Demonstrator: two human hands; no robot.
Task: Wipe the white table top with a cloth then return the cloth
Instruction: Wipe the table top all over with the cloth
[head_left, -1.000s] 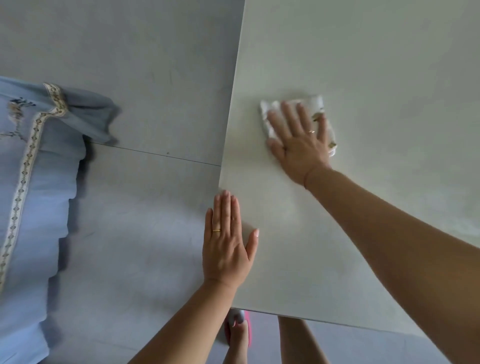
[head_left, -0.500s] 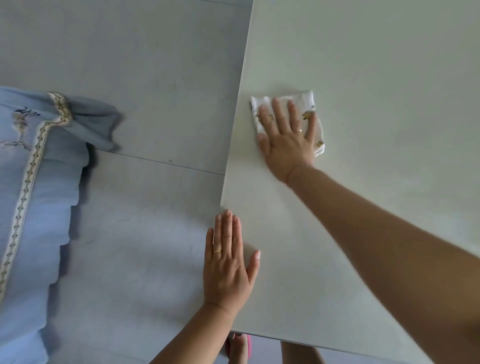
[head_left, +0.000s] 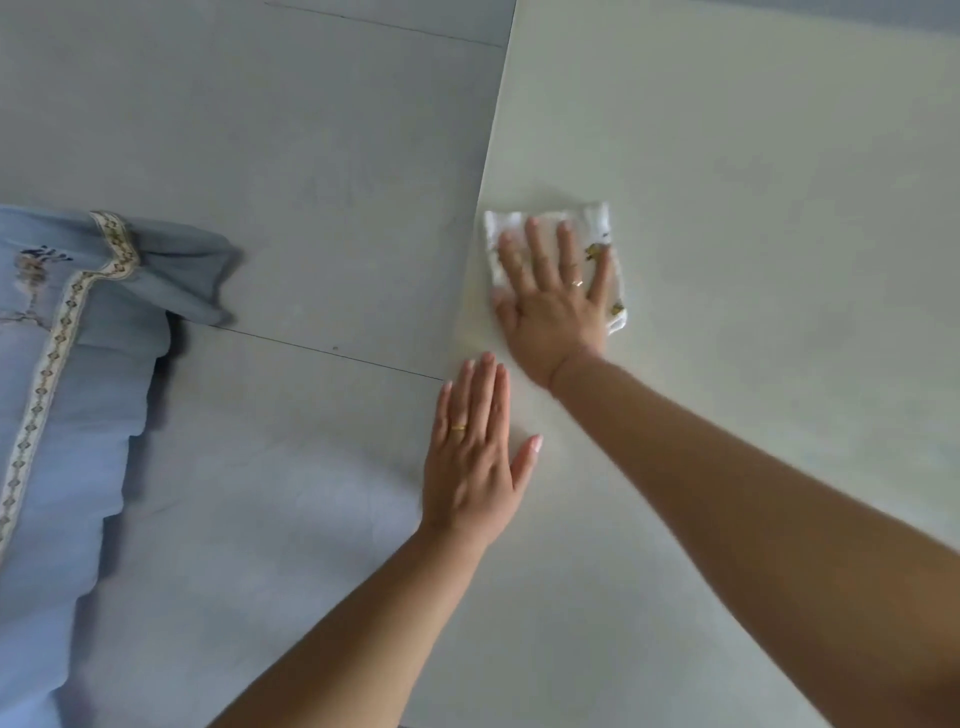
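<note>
The white table top (head_left: 753, 208) fills the right half of the view, its left edge running down the middle. A small white cloth (head_left: 597, 228) with yellow-brown print lies folded near that edge. My right hand (head_left: 553, 306) presses flat on the cloth with fingers spread, covering most of it. My left hand (head_left: 475, 457) rests flat at the table's left edge, just below and left of the right hand, fingers together, holding nothing. Each hand wears a gold ring.
A grey tiled floor (head_left: 285, 156) lies to the left of the table. A pale blue fabric (head_left: 62, 389) with a patterned trim, perhaps bedding, hangs at the far left.
My right hand slid the cloth leftward to the table's left edge and nearer my left hand. The view shifted a little; my left hand kept its place at the edge.
</note>
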